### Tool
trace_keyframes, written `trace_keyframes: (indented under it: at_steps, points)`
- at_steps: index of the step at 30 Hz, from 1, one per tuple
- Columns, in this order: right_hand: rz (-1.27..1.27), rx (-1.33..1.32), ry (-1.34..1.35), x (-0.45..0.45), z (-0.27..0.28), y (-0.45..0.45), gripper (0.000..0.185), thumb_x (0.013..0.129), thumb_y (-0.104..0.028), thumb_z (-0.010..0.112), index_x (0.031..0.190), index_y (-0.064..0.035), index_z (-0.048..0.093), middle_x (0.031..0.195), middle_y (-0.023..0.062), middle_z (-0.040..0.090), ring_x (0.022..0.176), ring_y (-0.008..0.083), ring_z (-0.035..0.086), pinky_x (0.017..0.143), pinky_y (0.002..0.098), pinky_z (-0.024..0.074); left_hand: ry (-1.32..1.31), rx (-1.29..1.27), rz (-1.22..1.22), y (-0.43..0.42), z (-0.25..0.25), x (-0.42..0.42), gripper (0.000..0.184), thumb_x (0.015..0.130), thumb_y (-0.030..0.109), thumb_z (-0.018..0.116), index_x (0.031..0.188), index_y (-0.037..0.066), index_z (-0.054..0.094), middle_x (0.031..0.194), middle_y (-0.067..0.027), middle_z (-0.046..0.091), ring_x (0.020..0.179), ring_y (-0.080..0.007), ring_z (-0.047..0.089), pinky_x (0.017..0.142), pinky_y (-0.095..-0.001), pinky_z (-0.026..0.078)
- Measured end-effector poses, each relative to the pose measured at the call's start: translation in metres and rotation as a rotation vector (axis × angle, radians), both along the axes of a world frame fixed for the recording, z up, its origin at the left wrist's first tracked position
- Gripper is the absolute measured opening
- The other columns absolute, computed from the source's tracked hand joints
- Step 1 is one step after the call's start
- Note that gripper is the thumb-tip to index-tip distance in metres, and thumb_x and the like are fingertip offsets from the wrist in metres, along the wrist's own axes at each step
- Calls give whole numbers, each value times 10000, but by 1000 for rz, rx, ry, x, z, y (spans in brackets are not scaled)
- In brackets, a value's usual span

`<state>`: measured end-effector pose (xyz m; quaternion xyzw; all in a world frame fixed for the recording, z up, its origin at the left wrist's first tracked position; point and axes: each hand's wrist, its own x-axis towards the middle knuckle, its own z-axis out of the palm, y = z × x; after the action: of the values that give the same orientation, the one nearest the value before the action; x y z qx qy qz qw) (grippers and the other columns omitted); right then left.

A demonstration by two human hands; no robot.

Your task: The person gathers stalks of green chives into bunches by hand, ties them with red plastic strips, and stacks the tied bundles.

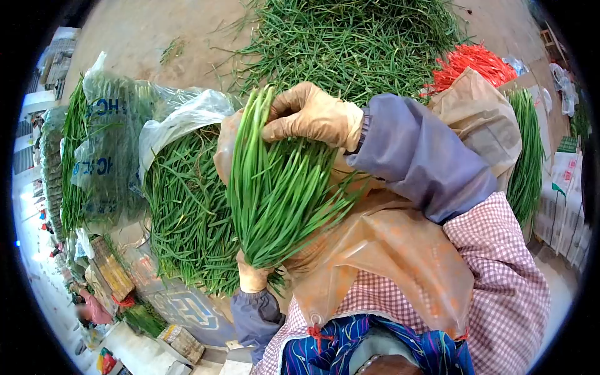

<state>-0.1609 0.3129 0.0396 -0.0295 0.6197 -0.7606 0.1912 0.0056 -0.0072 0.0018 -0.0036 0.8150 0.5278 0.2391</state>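
Observation:
A bunch of green garlic chives (265, 194) is held up in front of me, pale stem ends at the top and leaves fanning down to the right. My right hand (312, 119), in a tan glove, is closed at the upper part of the bunch, thumb and fingers bent against the stems. From below, my left hand (252, 276) reaches up behind the leaves; only its gloved lower part shows and its fingers are hidden. A heap of loose chives (194, 212) lies just left of the bunch. A translucent tan plastic apron (387, 250) covers my lap.
Beyond my hands a large chive pile (350, 44) spreads over the ground. Red ties (472, 65) lie at the upper right, near more chives (526, 156). Clear plastic bags of chives (112, 150) stand at left. A person in pink (95, 307) is farther off, lower left.

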Motion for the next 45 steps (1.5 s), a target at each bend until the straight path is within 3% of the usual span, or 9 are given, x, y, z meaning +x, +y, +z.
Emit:
trace_keyframes:
  at_steps: [9,15,17,20,24,29,35,40,45]
  points:
    - [29,-352,202,-29,57,114,149,871,-135,668,1000,-66,691,916,24,675,606,88,572,550,248,493,-793,1068,150,-21,-53,7,442,978,431,384,1031,33,569,537,-15,384,346,-167,300,357,-324,250]
    - [-285,1274,621,-18,-22,139,306,885,-269,655,1114,-66,664,1072,84,658,872,179,638,816,305,527,-693,916,120,0,-25,-3,235,970,290,506,939,61,548,509,-1,382,351,-137,314,361,-284,267]
    - [-336,498,491,11,11,98,264,874,-258,673,1058,-69,682,963,95,670,988,246,621,886,374,498,-748,932,252,4,-26,-1,202,963,258,527,936,59,547,516,-1,385,353,-138,315,363,-282,270]
    - [-40,1127,683,32,39,51,388,869,-441,624,972,-75,698,959,102,658,1005,278,594,1058,525,291,-526,602,335,15,-9,3,170,934,207,570,971,42,565,566,-23,475,363,-141,364,361,-275,281]
    - [237,757,276,8,8,30,366,875,-412,619,1014,-82,696,1000,105,650,1050,291,579,1071,559,228,-356,253,322,29,7,-1,193,943,226,549,951,35,576,549,-44,481,361,-151,372,356,-289,271]
    - [148,88,-67,9,-1,38,222,857,-206,693,922,7,693,766,17,661,716,87,597,680,250,483,-411,306,400,18,-5,6,189,897,162,588,1017,16,584,597,-64,552,388,-138,435,354,-265,291]
    - [-9,-505,616,-7,14,124,260,925,-259,594,1029,-31,664,985,87,678,914,179,631,825,312,510,-490,466,375,12,-13,5,193,884,137,614,1003,-13,587,599,-75,572,394,-133,460,351,-252,311]
    - [-161,443,150,-14,-9,138,284,915,-251,612,1120,-56,633,1101,104,640,1026,157,596,868,326,498,-468,445,359,15,-12,1,180,888,131,608,996,-11,586,595,-75,568,392,-135,456,351,-252,310]
    - [124,277,-76,-19,7,67,426,888,-287,663,1254,-86,576,1162,99,622,1006,168,595,853,324,497,-390,346,350,20,-6,0,167,891,125,602,988,-10,584,592,-74,564,389,-136,452,350,-251,308]
